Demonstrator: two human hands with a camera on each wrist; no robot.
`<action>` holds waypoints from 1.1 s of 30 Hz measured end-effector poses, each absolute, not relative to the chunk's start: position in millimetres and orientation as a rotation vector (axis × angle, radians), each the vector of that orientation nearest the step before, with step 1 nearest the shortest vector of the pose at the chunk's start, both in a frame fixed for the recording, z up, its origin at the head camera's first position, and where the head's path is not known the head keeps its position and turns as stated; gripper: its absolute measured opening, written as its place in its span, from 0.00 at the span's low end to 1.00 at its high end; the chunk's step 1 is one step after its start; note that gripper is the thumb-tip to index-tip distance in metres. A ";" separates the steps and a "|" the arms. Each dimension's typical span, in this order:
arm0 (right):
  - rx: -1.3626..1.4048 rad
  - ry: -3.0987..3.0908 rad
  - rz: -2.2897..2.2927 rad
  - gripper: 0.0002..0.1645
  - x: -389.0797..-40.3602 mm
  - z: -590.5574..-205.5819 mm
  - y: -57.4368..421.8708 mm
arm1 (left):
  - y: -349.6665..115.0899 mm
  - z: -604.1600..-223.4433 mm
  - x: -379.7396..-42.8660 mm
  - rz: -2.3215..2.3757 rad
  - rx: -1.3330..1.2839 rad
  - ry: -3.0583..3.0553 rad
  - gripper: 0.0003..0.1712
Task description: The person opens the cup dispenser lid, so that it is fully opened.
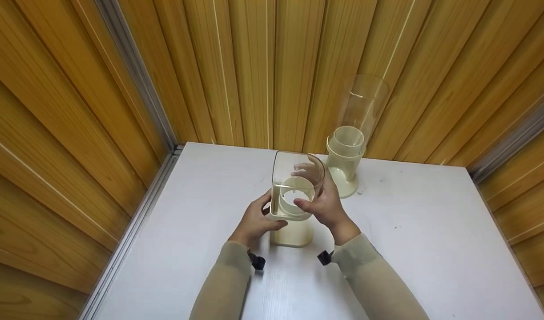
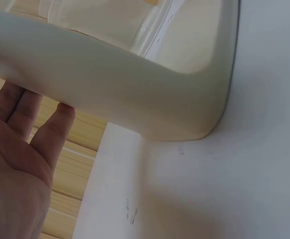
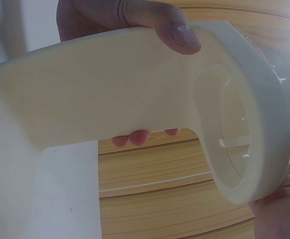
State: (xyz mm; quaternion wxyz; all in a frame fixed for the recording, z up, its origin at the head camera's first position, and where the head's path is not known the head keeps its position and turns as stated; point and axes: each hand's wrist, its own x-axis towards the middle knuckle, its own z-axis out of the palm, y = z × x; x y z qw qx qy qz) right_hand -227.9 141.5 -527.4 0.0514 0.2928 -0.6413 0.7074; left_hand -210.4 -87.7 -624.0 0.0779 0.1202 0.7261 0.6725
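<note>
A cream plastic stand (image 1: pixel 292 232) with a flat neck and a rounded base is between the hands. At its top is a round ring (image 1: pixel 297 196), inside a short clear plastic cover (image 1: pixel 286 165). From the left side, the left hand (image 1: pixel 255 221) grips the neck, thumb across the near face and fingers behind it. The right hand (image 1: pixel 324 195) holds the clear cover on its right side. Its thumb lies by the ring, and its fingers show through the clear wall. In the right wrist view, the left thumb (image 3: pixel 177 35) presses the stand's upper edge.
Behind and to the right stands a second cream stand (image 1: pixel 346 162) with a taller clear cylinder (image 1: pixel 365 100). Both are on the white table (image 1: pixel 200 191). Wood-patterned walls (image 1: pixel 254 66) rise at the back and sides, with metal corner posts (image 1: pixel 136 66).
</note>
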 end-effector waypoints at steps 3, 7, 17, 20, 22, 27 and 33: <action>0.900 -1.928 2.136 0.64 -228.3 -528.6 142.4 | -86.7 -623.6 -211.0 2.016 0.366 2.177 0.65; 0.906 -1.868 2.134 0.63 -227.2 -530.5 142.2 | -85.2 -624.8 -212.7 2.027 0.381 2.165 0.65; 0.867 -1.879 2.138 0.58 -228.6 -527.8 138.3 | -85.3 -626.1 -210.4 2.067 0.349 2.112 0.66; 0.846 -1.895 2.150 0.59 -229.4 -525.9 138.0 | -85.7 -626.1 -209.8 2.065 0.356 2.121 0.66; 0.855 -1.901 2.148 0.60 -229.6 -525.2 137.8 | -86.1 -626.3 -209.4 2.064 0.354 2.130 0.66; 0.892 -1.882 2.126 0.59 -229.7 -527.0 137.6 | -85.7 -627.4 -209.7 2.051 0.377 2.151 0.67; 0.910 -1.856 2.118 0.57 -229.6 -530.3 139.0 | -84.7 -627.3 -209.8 2.029 0.398 2.169 0.67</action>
